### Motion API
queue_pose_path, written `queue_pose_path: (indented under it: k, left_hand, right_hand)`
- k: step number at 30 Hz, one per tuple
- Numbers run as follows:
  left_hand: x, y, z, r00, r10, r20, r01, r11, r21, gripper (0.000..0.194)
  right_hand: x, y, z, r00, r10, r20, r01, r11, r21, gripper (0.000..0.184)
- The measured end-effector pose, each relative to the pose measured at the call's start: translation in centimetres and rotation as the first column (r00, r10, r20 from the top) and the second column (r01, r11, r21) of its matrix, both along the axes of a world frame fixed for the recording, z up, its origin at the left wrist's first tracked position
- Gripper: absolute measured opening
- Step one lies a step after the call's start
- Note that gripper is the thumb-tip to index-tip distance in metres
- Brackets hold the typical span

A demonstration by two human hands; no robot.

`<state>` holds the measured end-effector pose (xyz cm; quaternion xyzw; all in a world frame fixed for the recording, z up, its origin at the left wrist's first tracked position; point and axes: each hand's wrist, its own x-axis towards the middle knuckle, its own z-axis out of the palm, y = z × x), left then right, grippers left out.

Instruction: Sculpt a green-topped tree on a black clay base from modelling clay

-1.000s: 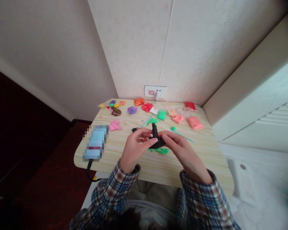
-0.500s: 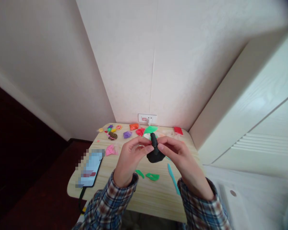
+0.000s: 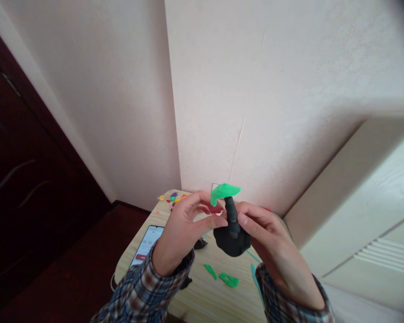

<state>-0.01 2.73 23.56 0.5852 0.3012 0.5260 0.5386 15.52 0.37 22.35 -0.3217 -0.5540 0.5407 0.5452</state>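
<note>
A clay tree (image 3: 231, 244) is held up above the table, its black stem rising from a broad black base. On top of the stem sits a green clay leaf (image 3: 225, 192), drooping to the left. My left hand (image 3: 180, 231) pinches the stem from the left, thumb against its side. From the right, my right hand (image 3: 274, 240) grips the stem low down, near the base. On the table below lie a narrow green clay leaf (image 3: 210, 271) and a wider green clay leaf (image 3: 229, 280).
A phone (image 3: 148, 242) lies on the left of the wooden table (image 3: 202, 303), partly behind my left sleeve. A light-blue tool (image 3: 256, 278) is by my right sleeve. Black scraps (image 3: 200, 243) and small coloured clay pieces (image 3: 173, 196) also lie there. The wall (image 3: 215, 112) rises behind.
The clay tree has been raised from near the tabletop toward my head, with both hands still on it. My view has tilted up, so the table appears lower.
</note>
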Motion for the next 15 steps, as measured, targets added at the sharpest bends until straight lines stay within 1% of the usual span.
queue_pose_path:
  k: [3,6,8,11,13,15]
  left_hand:
    - [-0.3,0.7,0.1,0.993,-0.116,0.010,0.116,0.993,-0.010,0.031]
    - [-0.4,1.4,0.1,0.974,-0.223,0.037,0.224,0.974,-0.033,0.029]
    - [-0.3,1.8,0.1,0.974,-0.224,0.042,0.225,0.974,-0.031,0.026]
    - [0.2,2.4,0.1,0.983,-0.180,0.034,0.181,0.983,-0.027,0.022]
    - [0.9,2.8,-0.1,0.986,-0.162,0.030,0.164,0.985,-0.050,0.021]
    - [1.7,3.2,-0.5,0.990,-0.133,0.040,0.136,0.987,-0.082,0.019]
  right_hand:
    - [-0.1,0.4,0.2,0.999,0.040,-0.022,-0.041,0.998,-0.055,0.020]
    - [-0.3,0.9,0.2,0.996,0.066,-0.067,-0.073,0.990,-0.120,0.021]
    - [-0.4,1.2,0.1,0.995,0.051,-0.083,-0.061,0.990,-0.127,0.020]
    - [-0.1,1.7,-0.2,0.998,-0.011,-0.055,0.006,0.995,-0.098,0.020]
    - [0.4,1.9,-0.5,0.997,-0.073,0.006,0.074,0.995,-0.069,0.021]
    - [1.2,1.9,-0.7,0.981,-0.167,0.100,0.167,0.986,0.009,0.022]
